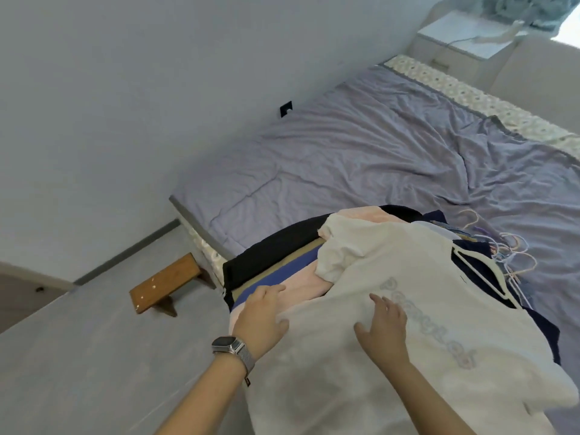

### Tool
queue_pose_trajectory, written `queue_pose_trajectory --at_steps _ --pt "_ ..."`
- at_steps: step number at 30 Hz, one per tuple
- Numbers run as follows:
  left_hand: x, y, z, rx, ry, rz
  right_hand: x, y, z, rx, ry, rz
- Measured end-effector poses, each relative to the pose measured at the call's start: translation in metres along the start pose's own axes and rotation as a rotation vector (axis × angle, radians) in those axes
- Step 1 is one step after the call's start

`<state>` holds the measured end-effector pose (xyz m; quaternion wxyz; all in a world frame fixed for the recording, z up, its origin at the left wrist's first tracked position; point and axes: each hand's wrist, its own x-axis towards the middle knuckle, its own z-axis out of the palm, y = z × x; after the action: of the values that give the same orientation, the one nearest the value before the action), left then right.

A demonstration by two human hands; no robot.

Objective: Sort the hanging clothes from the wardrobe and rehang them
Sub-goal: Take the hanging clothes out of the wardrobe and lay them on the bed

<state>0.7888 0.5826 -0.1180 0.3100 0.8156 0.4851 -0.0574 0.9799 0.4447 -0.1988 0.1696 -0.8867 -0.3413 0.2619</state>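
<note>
- The pile of clothes [314,262] lies on the near corner of the bed [361,152], a white T-shirt [408,277] on top, still on its white hanger [480,268].
- Left hand [263,315], fingers straight, presses the pink garment [304,287] at the pile's edge.
- Right hand [383,324] rests flat and spread on the T-shirt.
- Hanger hooks [508,255] bunch beside the pile.
- A wooden stool [166,284] stands on the floor by the bed; a nightstand [464,36] is beyond it.

Clothes pile [361,262] on bed [345,152] (near edge), stool [166,282] left
</note>
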Motion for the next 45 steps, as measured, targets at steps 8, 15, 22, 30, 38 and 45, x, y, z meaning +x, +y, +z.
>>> queue_pose_trajectory --at_steps 8,15,22,30,38,45 --pt "-0.224 -0.163 -0.038 -0.195 0.285 -0.258 -0.136 -0.171 0.041 -0.135 -0.166 -0.464" --pt "-0.520 -0.295 -0.034 -0.323 0.591 -0.756 -0.370 -0.321 0.156 -0.209 -0.476 -1.048" --pt "-0.750 -0.340 -0.007 -0.397 0.901 -1.166 -0.597 -0.398 0.235 -0.232 -0.831 -1.437" --pt "-0.846 -0.382 0.003 -0.439 1.067 -1.371 -0.728 -0.452 0.302 -0.288 -1.087 -1.611" --pt "-0.885 -0.462 -0.047 -0.402 1.212 -1.475 -0.801 -0.545 0.368 -0.330 -1.248 -1.741" --pt "-0.937 -0.506 -0.046 -0.453 1.279 -1.569 -0.880 -0.580 0.421 -0.297 -1.337 -1.707"
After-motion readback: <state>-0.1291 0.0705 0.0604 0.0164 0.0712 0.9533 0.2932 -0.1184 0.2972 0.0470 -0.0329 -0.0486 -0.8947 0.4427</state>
